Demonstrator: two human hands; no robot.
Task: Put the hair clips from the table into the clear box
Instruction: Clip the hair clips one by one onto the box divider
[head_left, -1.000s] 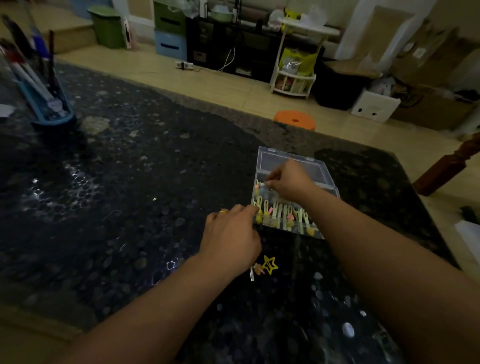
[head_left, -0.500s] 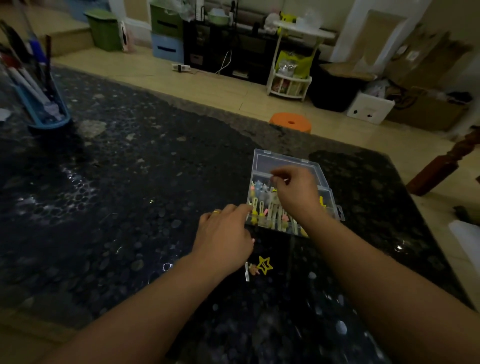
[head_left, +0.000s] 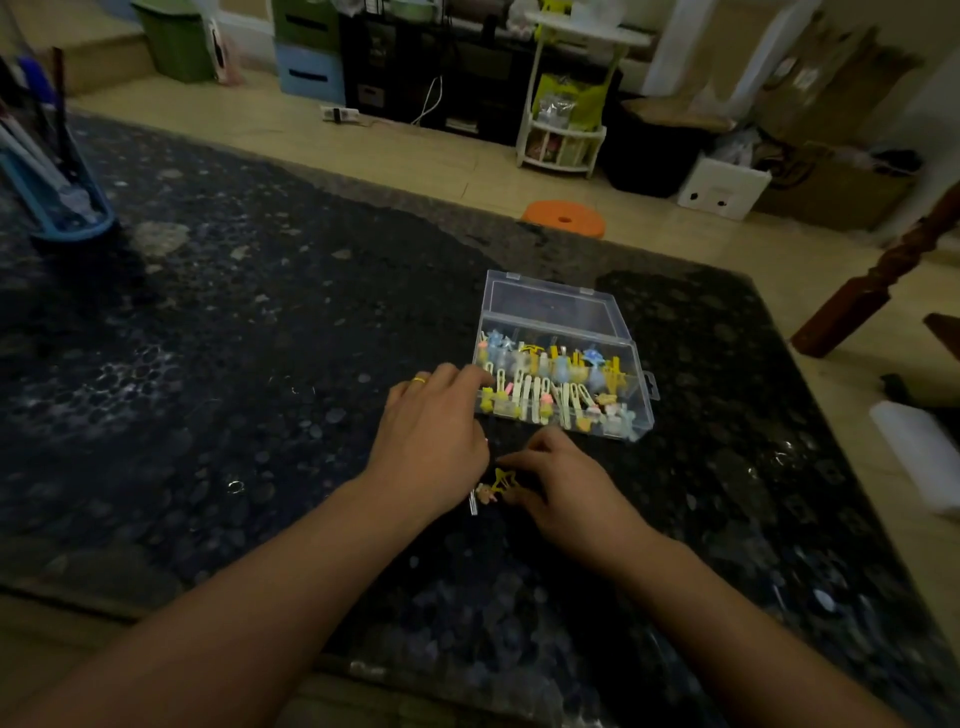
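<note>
Yellow star clip (head_left: 505, 481) (on table) touching right hand's fingers (head_left: 511, 459).

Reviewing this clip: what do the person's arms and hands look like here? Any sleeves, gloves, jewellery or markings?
Both forearms are bare to the bottom edge of the picture: no sleeves, gloves, watch or bracelet show. The left hand wears a thin yellow ring on one finger. The right hand shows no ring or other wear. No marking can be made out in this dim light.

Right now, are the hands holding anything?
The right hand has its fingertips at the star clip on the table, but a real grip cannot be told. The left hand holds nothing; its fingers touch the box.
</note>
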